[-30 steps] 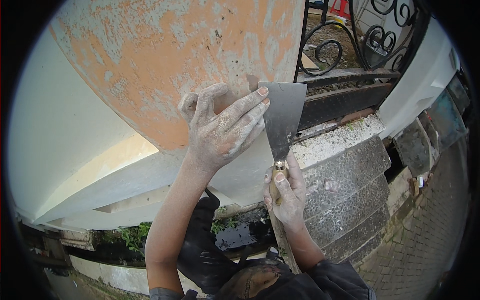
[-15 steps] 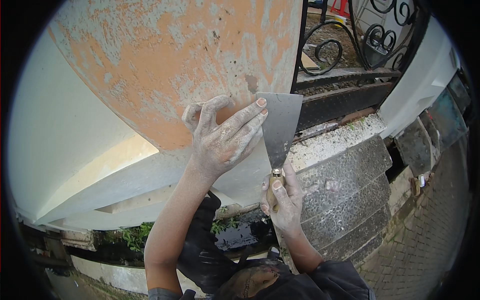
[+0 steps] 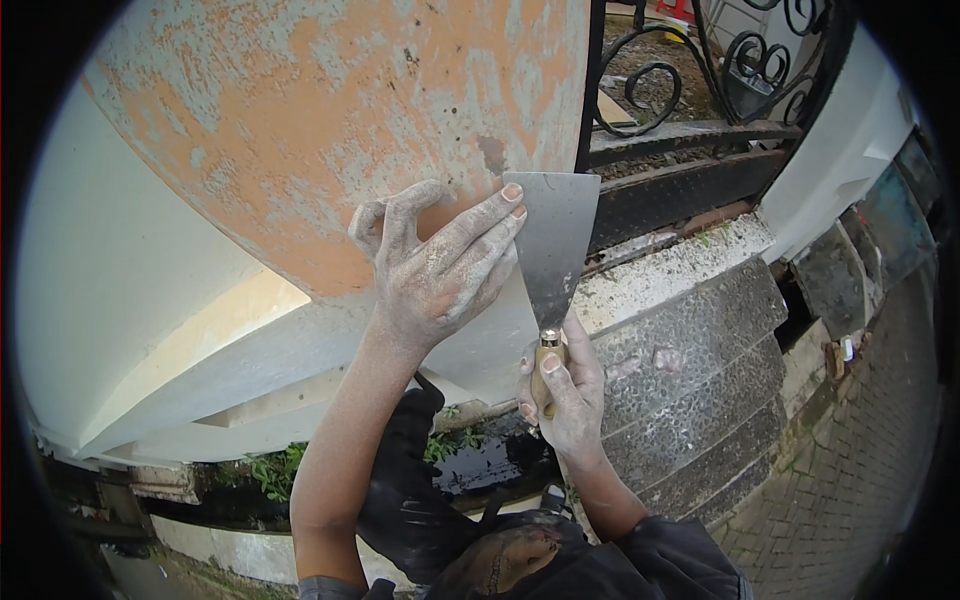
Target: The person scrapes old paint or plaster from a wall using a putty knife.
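Note:
A wide-bladed scraper (image 3: pixel 552 240) stands upright in front of me, its grey metal blade pointing up. My right hand (image 3: pixel 572 395) is closed round its wooden handle (image 3: pixel 546 385), the thumb lying along the front. My left hand (image 3: pixel 435 265), coated in pale dust, has two fingers stretched out with their tips at the blade's left edge; its other visible digits are bent and apart. Behind both hands rises a wall (image 3: pixel 330 130) of patchy orange and grey-green paint, with a small dark bare spot left of the blade's top.
A black wrought-iron gate (image 3: pixel 690 185) adjoins the wall on the right. Below it slopes a speckled stone ramp (image 3: pixel 690 390), then brick paving (image 3: pixel 830 480). A ditch with dark water (image 3: pixel 490 465) and green plants (image 3: pixel 275 472) runs below the wall.
The whole view has shifted slightly, so the wall and hands appear a little farther left and up. Hand poses and the grip on the scraper look nearly the same.

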A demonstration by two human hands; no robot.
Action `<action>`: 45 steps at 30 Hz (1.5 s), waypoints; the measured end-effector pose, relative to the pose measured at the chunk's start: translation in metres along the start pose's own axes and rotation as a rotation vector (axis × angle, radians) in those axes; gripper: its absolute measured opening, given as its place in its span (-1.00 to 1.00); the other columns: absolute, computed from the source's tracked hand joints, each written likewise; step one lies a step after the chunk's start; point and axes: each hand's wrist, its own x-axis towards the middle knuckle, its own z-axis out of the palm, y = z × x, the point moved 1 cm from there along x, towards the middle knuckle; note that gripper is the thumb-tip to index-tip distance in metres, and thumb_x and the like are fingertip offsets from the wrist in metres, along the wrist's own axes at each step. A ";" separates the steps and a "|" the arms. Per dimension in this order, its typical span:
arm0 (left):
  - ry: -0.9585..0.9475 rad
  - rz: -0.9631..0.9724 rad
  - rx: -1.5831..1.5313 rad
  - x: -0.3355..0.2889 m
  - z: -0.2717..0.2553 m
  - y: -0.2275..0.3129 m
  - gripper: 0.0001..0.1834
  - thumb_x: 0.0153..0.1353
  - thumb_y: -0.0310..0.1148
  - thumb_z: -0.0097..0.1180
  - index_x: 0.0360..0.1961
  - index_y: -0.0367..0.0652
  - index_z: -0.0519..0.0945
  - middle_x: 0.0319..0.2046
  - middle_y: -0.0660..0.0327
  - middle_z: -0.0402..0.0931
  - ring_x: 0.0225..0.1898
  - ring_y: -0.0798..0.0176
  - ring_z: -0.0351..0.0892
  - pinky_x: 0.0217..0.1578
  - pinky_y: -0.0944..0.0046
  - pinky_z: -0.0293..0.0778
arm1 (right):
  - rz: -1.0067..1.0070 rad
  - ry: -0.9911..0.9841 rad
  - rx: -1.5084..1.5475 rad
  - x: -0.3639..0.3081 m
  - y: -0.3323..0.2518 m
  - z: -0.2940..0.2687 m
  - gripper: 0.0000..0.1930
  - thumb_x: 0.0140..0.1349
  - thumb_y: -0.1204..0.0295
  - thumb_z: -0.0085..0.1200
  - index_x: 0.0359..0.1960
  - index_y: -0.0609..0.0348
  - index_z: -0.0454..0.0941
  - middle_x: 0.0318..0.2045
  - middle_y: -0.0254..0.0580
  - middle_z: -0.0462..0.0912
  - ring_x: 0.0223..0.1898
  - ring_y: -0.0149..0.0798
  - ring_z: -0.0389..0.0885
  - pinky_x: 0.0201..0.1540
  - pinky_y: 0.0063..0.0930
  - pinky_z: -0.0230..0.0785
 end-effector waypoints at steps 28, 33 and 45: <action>0.014 0.045 -0.090 0.008 0.005 -0.007 -0.67 -0.21 -0.33 0.31 -0.29 0.06 0.65 -0.09 0.53 0.56 -0.06 0.21 0.32 -0.06 0.22 0.20 | -0.058 0.021 -0.116 0.005 -0.007 0.000 -0.44 0.32 0.49 -0.17 0.33 0.18 -0.05 -0.46 -0.28 0.46 -0.68 -0.61 0.30 -0.69 -0.74 0.17; 0.016 -0.015 -0.055 0.002 0.002 0.000 -0.67 -0.20 -0.34 0.31 -0.29 0.06 0.65 -0.09 0.52 0.56 -0.05 0.23 0.32 -0.06 0.21 0.20 | -0.033 0.030 -0.105 0.001 -0.007 0.001 -0.44 0.32 0.49 -0.17 0.32 0.18 -0.04 -0.46 -0.28 0.46 -0.68 -0.60 0.29 -0.69 -0.74 0.17; 0.054 -0.012 -0.034 0.009 0.002 -0.002 -0.69 -0.20 -0.36 0.30 -0.30 0.08 0.66 -0.10 0.53 0.56 -0.10 0.21 0.34 -0.11 0.19 0.25 | -0.048 0.014 -0.097 0.007 -0.010 0.003 -0.45 0.31 0.50 -0.17 0.32 0.17 -0.03 -0.44 -0.26 0.46 -0.67 -0.58 0.33 -0.68 -0.73 0.19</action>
